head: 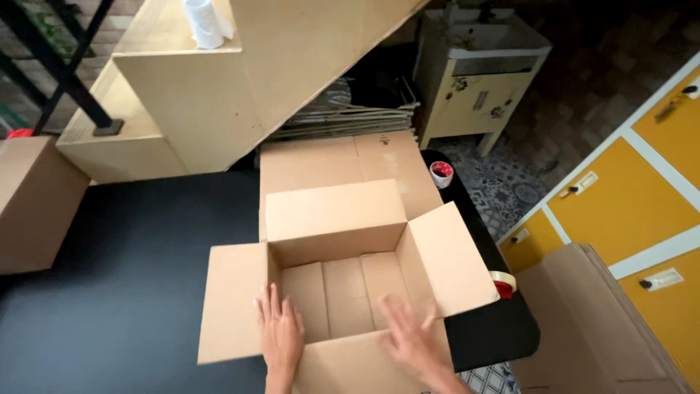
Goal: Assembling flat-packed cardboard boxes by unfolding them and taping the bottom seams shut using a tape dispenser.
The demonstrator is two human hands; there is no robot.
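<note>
An open brown cardboard box (pixel 343 284) stands on a black table (pixel 131 292) with all flaps spread outward. My left hand (pixel 279 332) rests flat on the near rim of the box, fingers apart, pointing into it. My right hand (pixel 408 337) lies on the near right edge, fingers spread and slightly blurred. Neither hand holds anything. The inside of the box shows only its folded bottom flaps.
A flattened cardboard sheet (pixel 343 164) lies behind the box. A red-and-white tape roll (pixel 441 174) sits at the table's far right, another tape roll (pixel 503 283) by the right flap. Wooden stairs (pixel 182 95), stacked flat cartons (pixel 350 117), yellow cabinets (pixel 642 190) and another box (pixel 33 197) surround the table.
</note>
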